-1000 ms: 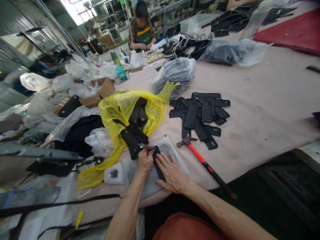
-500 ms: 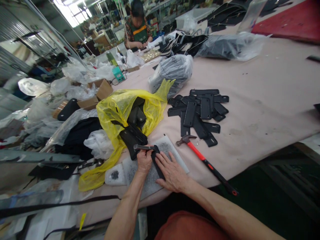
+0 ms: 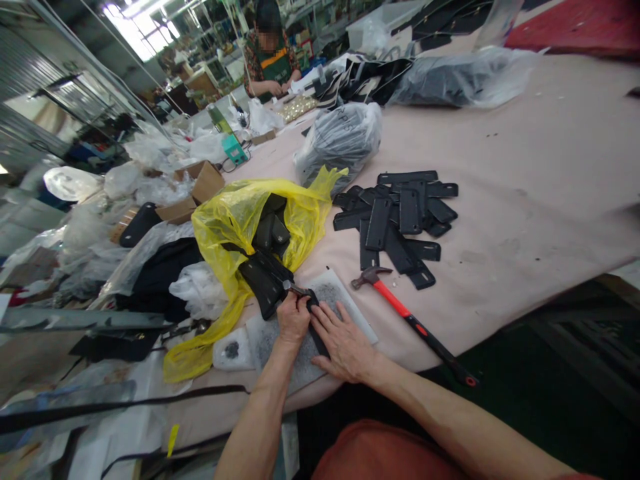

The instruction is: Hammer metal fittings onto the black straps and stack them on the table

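My left hand (image 3: 294, 319) is closed around a short metal punch (image 3: 299, 289). The punch's near tip meets the upper end of a black strap-like piece (image 3: 319, 341), though my fingers partly hide the contact. Spread flat, my right hand (image 3: 346, 343) presses on that piece and covers much of it. Under both lies a worn whitish board (image 3: 357, 310) with dark marks. To the right, a claw hammer (image 3: 395, 299) with a red and black handle rests on the table.
Beyond the board is a loose pile of black pieces (image 3: 411, 212). A yellow plastic bag (image 3: 220, 217) with black pieces stands left, a clear-wrapped bundle (image 3: 340, 140) behind it. Plastic bags and a cardboard box (image 3: 207, 183) clutter the left. Another person (image 3: 270, 60) sits at the far end.
The punch has tilted, its outer end swinging from pointing left to a more foreshortened angle. My left hand has turned slightly with it. My right hand stays flat on the black piece.
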`<state>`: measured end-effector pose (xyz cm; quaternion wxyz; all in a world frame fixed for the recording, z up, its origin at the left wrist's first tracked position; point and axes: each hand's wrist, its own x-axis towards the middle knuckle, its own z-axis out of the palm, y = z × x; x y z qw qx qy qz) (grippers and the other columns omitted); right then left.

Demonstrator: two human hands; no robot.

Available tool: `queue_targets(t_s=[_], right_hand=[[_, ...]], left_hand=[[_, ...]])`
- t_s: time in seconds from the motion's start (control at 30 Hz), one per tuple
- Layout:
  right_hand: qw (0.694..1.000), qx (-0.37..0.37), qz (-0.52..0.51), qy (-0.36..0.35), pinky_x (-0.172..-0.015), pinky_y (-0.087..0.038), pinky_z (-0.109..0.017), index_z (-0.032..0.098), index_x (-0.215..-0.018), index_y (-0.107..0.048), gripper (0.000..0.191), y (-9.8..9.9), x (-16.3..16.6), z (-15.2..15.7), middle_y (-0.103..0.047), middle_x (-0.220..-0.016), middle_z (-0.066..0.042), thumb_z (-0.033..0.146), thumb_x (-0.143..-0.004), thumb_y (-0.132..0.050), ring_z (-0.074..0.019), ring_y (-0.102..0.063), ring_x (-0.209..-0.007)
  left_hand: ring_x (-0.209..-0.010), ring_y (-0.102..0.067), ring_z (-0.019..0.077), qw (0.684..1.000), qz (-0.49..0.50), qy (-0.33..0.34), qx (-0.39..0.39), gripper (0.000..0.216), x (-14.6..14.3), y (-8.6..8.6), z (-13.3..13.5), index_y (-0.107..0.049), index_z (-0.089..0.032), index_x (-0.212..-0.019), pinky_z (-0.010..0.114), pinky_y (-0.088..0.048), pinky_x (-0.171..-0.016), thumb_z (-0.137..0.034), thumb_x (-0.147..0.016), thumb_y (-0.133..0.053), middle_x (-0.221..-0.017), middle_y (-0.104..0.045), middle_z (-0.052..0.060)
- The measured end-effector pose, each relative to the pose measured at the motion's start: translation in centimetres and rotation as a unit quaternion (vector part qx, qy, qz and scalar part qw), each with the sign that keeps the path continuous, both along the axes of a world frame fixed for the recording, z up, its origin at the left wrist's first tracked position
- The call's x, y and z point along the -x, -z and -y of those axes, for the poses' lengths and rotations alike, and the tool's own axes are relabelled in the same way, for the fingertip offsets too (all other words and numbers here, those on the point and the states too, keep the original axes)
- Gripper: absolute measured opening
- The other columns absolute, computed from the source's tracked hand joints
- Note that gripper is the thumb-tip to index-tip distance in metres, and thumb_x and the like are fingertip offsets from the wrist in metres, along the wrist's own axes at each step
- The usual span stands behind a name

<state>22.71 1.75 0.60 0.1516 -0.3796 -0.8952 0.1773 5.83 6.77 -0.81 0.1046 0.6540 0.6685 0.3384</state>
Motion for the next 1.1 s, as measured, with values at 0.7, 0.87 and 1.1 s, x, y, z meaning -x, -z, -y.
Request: queue_targets(t_s=[0.7,0.87,1.1], right_hand=[[1.000,0.002,0.004,-0.007,-0.119,0.000,-0.057,0.007,-0.150,-0.031,0.084,0.12,0.02,0.06,-0.029,-0.157,-0.018,0.058,-0.087,-0.052,-0.0356,-0.017,-0.147],[1.000,-0.005,0.014,-0.007,-0.119,0.001,-0.057,0.007,-0.151,-0.030,0.084,0.09,0.08,0.14,-0.029,-0.157,-0.017,0.056,-0.087,-0.052,-0.0351,-0.015,-0.147],[1.000,-0.008,0.019,-0.007,-0.119,0.001,-0.057,0.008,-0.151,-0.031,0.083,-0.01,0.08,0.16,-0.031,-0.157,-0.017,0.057,-0.088,-0.051,-0.0346,-0.016,-0.147]], left_hand=[[-0.094,-0.070,0.0217,0.998,0.062,0.003,-0.001,0.018,0.09,0.09,0.24,-0.068,-0.020,-0.097,0.033,-0.054,-0.088,-0.023,-0.087,-0.053,-0.097,-0.075,0.007],[-0.095,-0.070,0.0207,0.994,0.108,0.003,0.004,0.018,0.41,0.17,0.37,-0.069,-0.020,-0.097,0.033,-0.053,-0.091,-0.023,-0.087,-0.054,-0.099,-0.075,0.006],[-0.092,-0.070,0.0192,0.990,0.138,0.008,-0.004,0.017,0.75,0.23,0.29,-0.069,-0.019,-0.095,0.032,-0.054,-0.090,-0.022,-0.087,-0.056,-0.095,-0.075,0.005]])
